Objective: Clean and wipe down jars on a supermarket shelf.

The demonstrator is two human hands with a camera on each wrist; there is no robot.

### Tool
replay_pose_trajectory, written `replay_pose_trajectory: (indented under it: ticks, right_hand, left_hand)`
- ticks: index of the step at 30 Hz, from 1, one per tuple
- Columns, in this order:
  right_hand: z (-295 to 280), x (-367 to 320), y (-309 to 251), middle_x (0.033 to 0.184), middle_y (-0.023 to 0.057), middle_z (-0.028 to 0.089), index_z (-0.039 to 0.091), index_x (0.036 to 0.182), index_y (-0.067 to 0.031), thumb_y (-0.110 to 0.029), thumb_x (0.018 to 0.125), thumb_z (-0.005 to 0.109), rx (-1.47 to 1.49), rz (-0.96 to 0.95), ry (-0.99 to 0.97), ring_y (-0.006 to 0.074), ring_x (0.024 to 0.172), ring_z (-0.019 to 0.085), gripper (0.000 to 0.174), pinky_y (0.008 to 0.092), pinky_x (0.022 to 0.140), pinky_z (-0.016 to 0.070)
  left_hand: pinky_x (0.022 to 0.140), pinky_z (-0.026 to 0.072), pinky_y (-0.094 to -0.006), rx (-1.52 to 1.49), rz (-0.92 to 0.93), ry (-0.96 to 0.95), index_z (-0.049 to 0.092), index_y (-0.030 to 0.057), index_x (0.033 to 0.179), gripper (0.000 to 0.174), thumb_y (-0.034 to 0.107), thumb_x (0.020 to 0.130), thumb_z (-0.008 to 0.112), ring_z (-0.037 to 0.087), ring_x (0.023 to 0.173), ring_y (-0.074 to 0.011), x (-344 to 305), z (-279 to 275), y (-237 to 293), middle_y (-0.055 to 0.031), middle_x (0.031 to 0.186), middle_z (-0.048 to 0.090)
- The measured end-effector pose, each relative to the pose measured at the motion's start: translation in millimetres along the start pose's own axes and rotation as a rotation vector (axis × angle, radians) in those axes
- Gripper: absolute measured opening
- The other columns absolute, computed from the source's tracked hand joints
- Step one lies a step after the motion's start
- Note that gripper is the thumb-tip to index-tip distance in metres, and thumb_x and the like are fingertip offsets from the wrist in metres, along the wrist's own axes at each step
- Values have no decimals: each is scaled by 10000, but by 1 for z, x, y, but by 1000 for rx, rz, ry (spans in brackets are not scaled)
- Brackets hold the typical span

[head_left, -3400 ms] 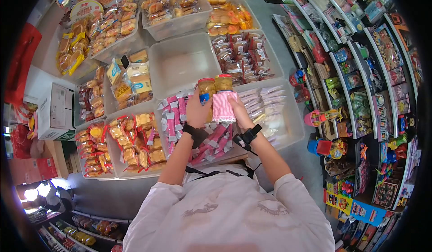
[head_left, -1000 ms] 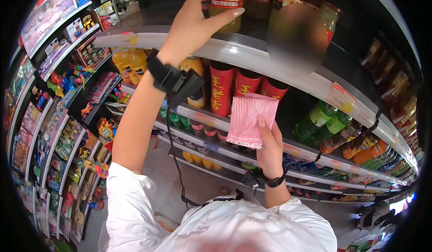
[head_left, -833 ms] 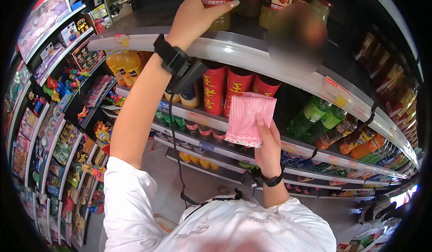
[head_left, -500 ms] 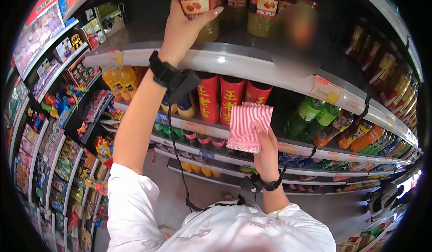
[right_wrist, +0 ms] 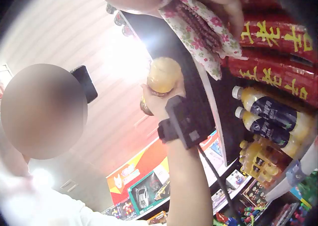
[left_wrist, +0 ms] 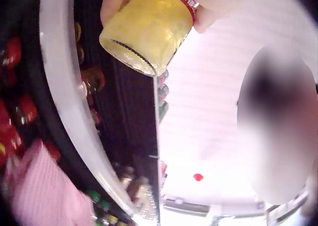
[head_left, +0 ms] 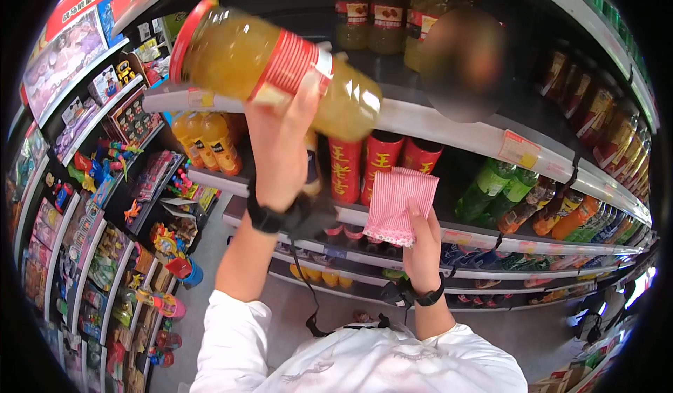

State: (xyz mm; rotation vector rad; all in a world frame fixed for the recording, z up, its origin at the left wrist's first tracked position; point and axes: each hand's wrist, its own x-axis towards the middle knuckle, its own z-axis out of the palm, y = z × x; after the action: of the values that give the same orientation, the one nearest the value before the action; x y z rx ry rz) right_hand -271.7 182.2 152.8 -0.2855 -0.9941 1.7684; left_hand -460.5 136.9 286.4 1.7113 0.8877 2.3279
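Observation:
In the head view my left hand (head_left: 280, 144) grips a glass jar (head_left: 231, 53) around its red-and-white label. The jar has a red lid and yellowish contents. It is held tilted in front of the upper shelf (head_left: 413, 116), lid toward the upper left and base toward the lower right. The left wrist view shows the jar's base (left_wrist: 131, 54) close up. My right hand (head_left: 423, 256) pinches a pink-and-white striped cloth (head_left: 399, 207), thumb on its near face, before the red cans. Floral trim edges this cloth (right_wrist: 198, 42) in the right wrist view.
Several similar jars (head_left: 368, 14) stand farther back on the upper shelf. Below are red cans (head_left: 343, 168), green bottles (head_left: 491, 190) and orange drink bottles (head_left: 210, 140). Racks of toys (head_left: 84, 147) line the left. A cable (head_left: 312, 295) hangs below the left wrist.
Earlier the person stood at bread bins, with jars and the striped cloth at the hands. Since half a second ago, the left hand has lifted a jar off the shelf, nearer the head, and tipped it.

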Motion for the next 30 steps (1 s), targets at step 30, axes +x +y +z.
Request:
replay_pose_trajectory:
  ticks: [30]
  right_hand:
    - [36, -65, 61, 1312, 111, 473, 339, 1370, 43, -163, 981, 411, -149, 129, -365, 157, 1183, 458, 447, 291, 987, 359]
  left_hand:
    - [1070, 307, -452, -116, -206, 705, 279, 40, 1398, 621, 409, 941, 482, 363, 1304, -306, -192, 2, -6, -173, 1420, 342]
